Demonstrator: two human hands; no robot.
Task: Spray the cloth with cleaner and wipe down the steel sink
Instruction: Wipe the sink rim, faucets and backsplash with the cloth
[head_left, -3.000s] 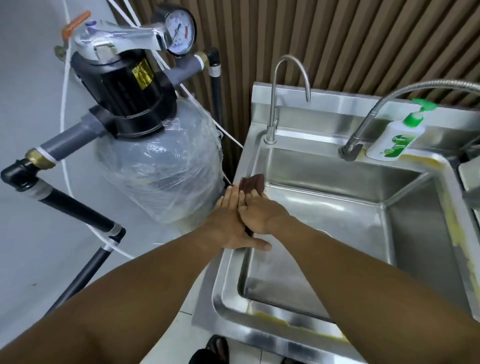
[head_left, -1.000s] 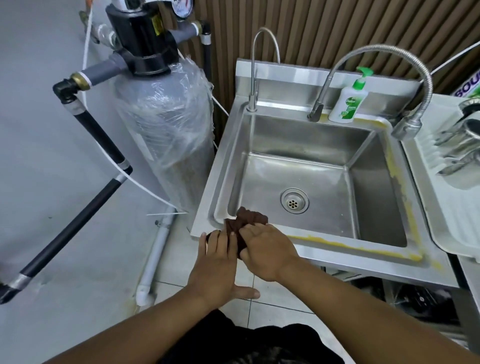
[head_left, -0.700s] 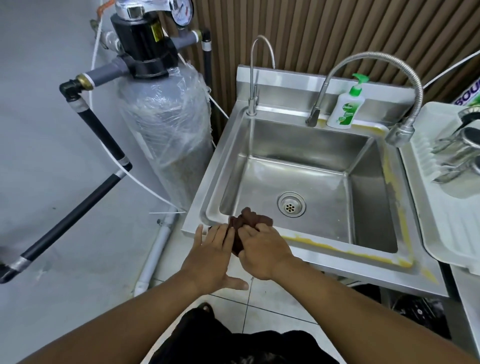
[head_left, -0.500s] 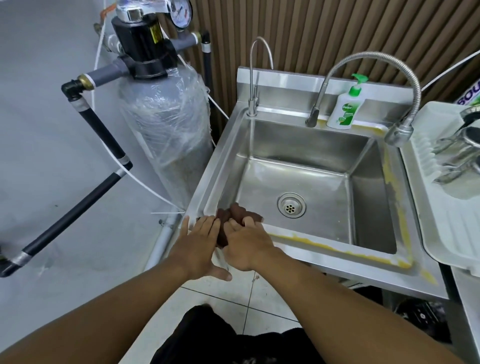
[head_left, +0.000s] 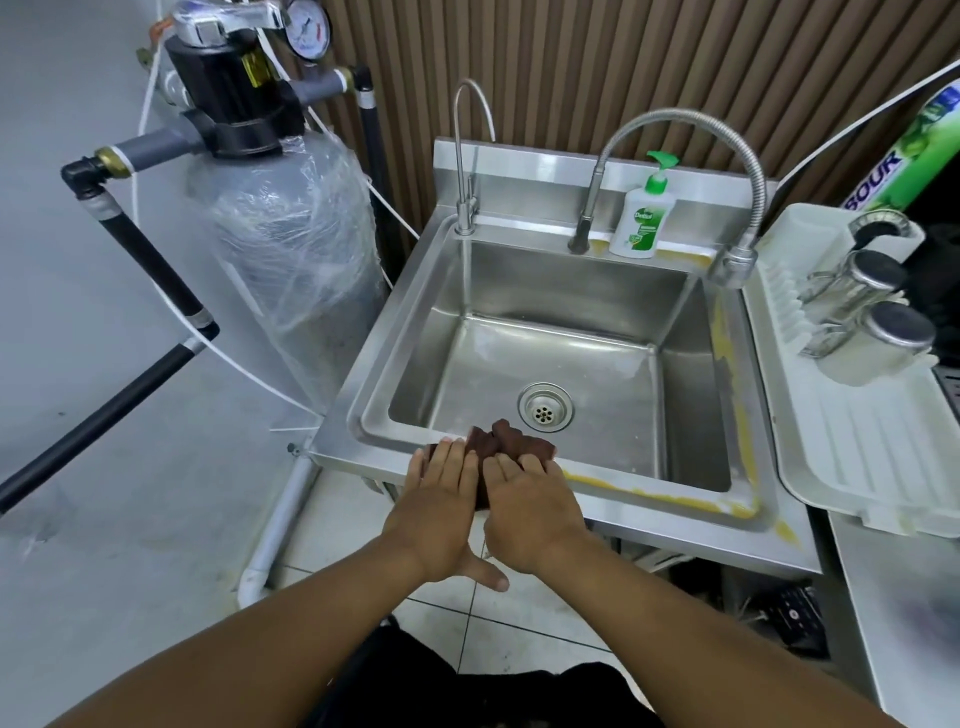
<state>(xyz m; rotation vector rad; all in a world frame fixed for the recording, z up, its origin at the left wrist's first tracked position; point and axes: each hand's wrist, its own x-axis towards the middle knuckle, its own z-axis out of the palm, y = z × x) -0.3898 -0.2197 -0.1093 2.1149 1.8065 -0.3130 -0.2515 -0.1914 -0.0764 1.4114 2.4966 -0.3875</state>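
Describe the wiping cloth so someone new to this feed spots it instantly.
Find the steel sink, then its front rim near the left corner. There the left hand and right hand press flat on the cloth, a crumpled dark brown wad, the only soft, dark thing on the bright metal.

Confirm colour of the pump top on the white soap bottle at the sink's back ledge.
Green pump top on the white plastic soap bottle; head view.

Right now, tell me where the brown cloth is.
In the head view, the brown cloth lies on the near-left rim of the sink, under the fingers of the left hand and right hand, just short of the drain.
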